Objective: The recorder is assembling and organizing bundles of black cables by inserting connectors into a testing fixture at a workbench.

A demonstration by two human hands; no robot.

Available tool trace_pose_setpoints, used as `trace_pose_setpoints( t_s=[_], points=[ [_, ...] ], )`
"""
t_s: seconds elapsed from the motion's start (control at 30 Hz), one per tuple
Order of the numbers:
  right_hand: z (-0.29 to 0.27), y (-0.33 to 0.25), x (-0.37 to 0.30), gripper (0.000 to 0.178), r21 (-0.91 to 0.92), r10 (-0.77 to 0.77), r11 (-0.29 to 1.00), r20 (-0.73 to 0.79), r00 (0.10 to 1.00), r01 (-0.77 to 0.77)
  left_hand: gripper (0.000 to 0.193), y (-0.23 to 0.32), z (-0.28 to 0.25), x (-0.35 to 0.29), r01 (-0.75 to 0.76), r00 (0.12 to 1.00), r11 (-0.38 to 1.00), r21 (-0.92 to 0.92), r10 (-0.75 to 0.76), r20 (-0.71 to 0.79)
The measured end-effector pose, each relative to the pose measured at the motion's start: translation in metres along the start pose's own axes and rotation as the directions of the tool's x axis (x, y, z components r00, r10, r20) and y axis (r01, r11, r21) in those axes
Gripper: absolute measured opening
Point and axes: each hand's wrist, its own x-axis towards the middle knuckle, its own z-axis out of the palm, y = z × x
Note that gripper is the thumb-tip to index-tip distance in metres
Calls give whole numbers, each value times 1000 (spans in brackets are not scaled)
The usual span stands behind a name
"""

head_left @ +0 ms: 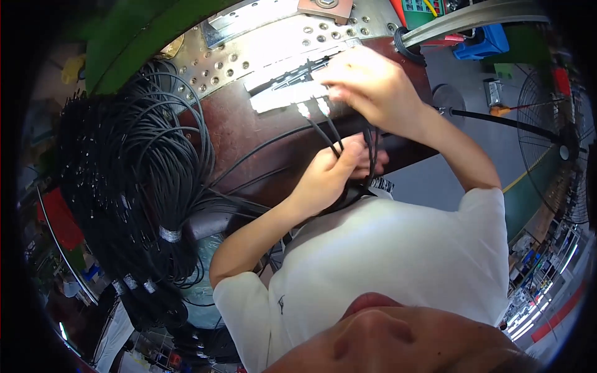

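My left hand [329, 175] is closed around several black cables [321, 134] just in front of my chest. Two of them point up from its grip, and their bright white-looking ends [323, 107] rest at the near edge of a shiny metal fixture [272, 99]. Glare washes out the detail there. Beyond it, on the right, my right hand [376, 84] bends over the fixture with thumb and fingers pinched together. What lies between those fingertips cannot be made out. More black cable hangs down below the right hand, next to the left fingers.
A large bundle of black cables [165, 168] drapes over the left of the dark red bench [239, 127]. Behind the fixture is a perforated metal plate [217, 71]. A green machine part [137, 40] overhangs the far left. A wire-cage fan [547, 143] stands to the right.
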Motion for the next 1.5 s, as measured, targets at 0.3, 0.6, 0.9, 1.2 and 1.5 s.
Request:
trace_pose_setpoints(
  t_s=[0.3, 0.6, 0.9, 1.2, 1.5],
  points=[
    [26, 55, 106, 29, 55, 65, 996, 85, 994, -70, 32, 161, -77, 92, -237, 902, 970, -57, 198, -383],
    [38, 60, 118, 28, 102, 98, 989, 80, 992, -106, 24, 159, -116, 113, -323, 933, 926, 195, 346, -96],
    [38, 80, 116, 27, 105, 171, 978, 66, 983, -178, 35, 161, -109, 57, 132, 708, -57, 990, 704, -54],
    [65, 107, 108, 26, 143, 266, 949, 110, 958, -280, 29, 182, -151, 80, 0, 625, -716, 698, 544, 559],
    [72, 108, 104, 25, 171, 316, 929, 102, 943, -329, 21, 178, -163, 93, 89, 499, -810, 579, 540, 678]
  ],
)
